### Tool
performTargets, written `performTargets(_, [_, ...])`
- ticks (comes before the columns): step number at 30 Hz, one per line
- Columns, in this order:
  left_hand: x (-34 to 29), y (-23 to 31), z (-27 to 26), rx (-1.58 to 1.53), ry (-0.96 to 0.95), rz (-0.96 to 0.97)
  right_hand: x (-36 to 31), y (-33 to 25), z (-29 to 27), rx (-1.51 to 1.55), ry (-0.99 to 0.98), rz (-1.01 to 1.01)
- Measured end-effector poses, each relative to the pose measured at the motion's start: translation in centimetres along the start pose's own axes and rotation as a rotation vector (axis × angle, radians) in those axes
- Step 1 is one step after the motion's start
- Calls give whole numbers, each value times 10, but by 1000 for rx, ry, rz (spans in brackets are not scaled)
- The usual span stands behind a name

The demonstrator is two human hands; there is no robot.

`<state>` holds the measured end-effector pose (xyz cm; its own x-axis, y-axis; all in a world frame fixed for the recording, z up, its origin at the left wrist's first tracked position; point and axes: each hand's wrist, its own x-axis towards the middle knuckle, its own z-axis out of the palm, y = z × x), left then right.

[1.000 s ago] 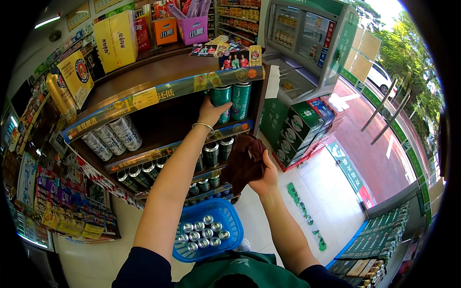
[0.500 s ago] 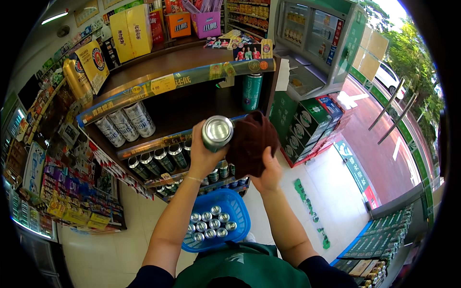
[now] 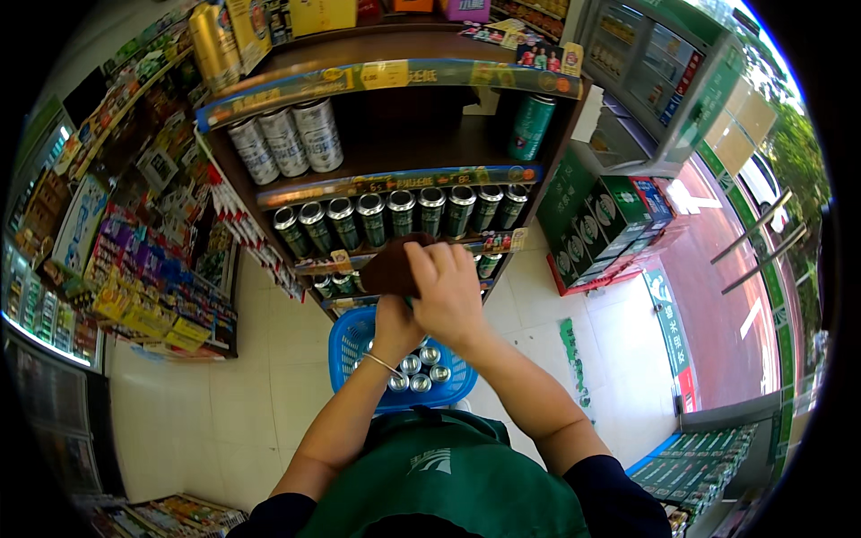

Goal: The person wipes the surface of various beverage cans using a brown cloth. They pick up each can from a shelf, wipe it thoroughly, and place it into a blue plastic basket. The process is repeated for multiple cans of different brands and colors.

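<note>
Over the near side of a shelf, my right hand (image 3: 446, 296) is closed on a dark brown cloth (image 3: 390, 269), fingers bent over its top. My left hand (image 3: 397, 325) sits just below, curled under the cloth. The drink can it held a moment ago is now hidden by the cloth and my right hand. Below my hands, a blue plastic basket (image 3: 463, 378) contains several silver-topped cans (image 3: 411, 364), partly covered by my left forearm.
A shelf rack (image 3: 395, 161) stands ahead with a row of dark green cans (image 3: 401, 213), three white tall cans (image 3: 289, 142) and a teal can (image 3: 533, 128). Green cartons (image 3: 596, 215) are stacked at right beside a glass-door fridge (image 3: 659, 81). A snack rack (image 3: 161, 278) stands at left.
Both hands have come down and closer together, and the can has gone out of sight behind the cloth. My right hand has turned over the cloth. The view has tilted downward.
</note>
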<state>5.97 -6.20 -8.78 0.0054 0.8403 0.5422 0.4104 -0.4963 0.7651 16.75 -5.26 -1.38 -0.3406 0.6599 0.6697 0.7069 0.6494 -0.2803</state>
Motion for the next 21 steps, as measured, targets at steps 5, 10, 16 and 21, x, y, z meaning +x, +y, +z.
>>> performTargets(5, [-13, -12, -12, -311, 50, -506, 5, 40, 8, 1586, 182, 996])
performTargets(10, [-23, -43, -35, -1393, 99, -857, -56, 2, 23, 815, -309, 302])
performTargets(16, [-42, -9, -40, -1698, 185, -569, -24, -20, 30, 298, -469, -257])
performTargets(21, [-46, -35, -20, -1243, 72, -790, 33, 34, 41, 972, -840, 322])
